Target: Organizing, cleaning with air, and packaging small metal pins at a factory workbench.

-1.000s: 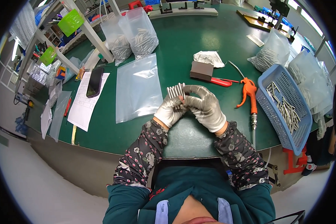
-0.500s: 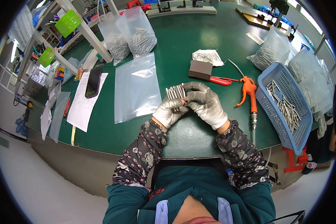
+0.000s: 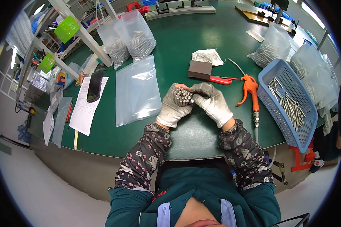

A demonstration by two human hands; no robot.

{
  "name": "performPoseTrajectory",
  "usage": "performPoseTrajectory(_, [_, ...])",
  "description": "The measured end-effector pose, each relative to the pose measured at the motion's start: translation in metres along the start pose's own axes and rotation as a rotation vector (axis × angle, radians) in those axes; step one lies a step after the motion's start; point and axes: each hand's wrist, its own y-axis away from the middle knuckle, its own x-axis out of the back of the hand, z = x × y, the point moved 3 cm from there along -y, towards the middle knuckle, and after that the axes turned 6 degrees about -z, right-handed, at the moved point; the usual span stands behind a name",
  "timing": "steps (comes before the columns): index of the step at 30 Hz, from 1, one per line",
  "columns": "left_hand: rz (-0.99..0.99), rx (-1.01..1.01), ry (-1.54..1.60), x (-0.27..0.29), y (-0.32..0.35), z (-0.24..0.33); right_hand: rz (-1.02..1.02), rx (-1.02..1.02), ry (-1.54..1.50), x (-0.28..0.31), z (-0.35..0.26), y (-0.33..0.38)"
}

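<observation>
A bundle of slim metal pins (image 3: pixel 183 97) stands with the pin ends facing up, just above the green table. My left hand (image 3: pixel 171 109), in a pale glove with bare fingertips showing, is wrapped round it. My right hand (image 3: pixel 214 104), gloved too, is closed at the bundle's right side, thumb and fingers drawn together. One brighter pin end (image 3: pixel 192 101) shows at its thumb tip, a little out from the others. The right fingertips are partly hidden behind the hand.
Right of my hands lie an orange air gun (image 3: pixel 251 90) and a blue basket (image 3: pixel 265 81) of loose pins. A brown block (image 3: pixel 200 70) and red-handled tool (image 3: pixel 220 80) lie beyond. Leftward are a flat plastic bag (image 3: pixel 136 94), phone (image 3: pixel 94 87) and paper; filled bags (image 3: pixel 140 41) stand behind.
The pin bundle has turned from lying sideways across my hands to ends-up in my left hand. My right hand has shifted slightly to the right side of the bundle.
</observation>
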Motion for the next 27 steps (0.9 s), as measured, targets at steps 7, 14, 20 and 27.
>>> performPoseTrajectory(7, [-0.088,0.020,-0.151,-0.006,-0.001,0.002,-0.029,-0.101,0.008,0.012,0.004,-0.003])
performPoseTrajectory(14, [-0.108,0.061,-0.012,-0.006,-0.002,-0.005,-0.160,0.340,0.692,0.008,-0.032,-0.015])
performPoseTrajectory(20, [-0.109,0.091,0.113,-0.008,-0.002,-0.011,-0.294,0.444,1.038,0.001,-0.043,-0.024])
performPoseTrajectory(27, [-0.113,0.098,0.076,-0.004,-0.003,-0.007,-0.300,0.510,1.270,0.004,-0.059,-0.031])
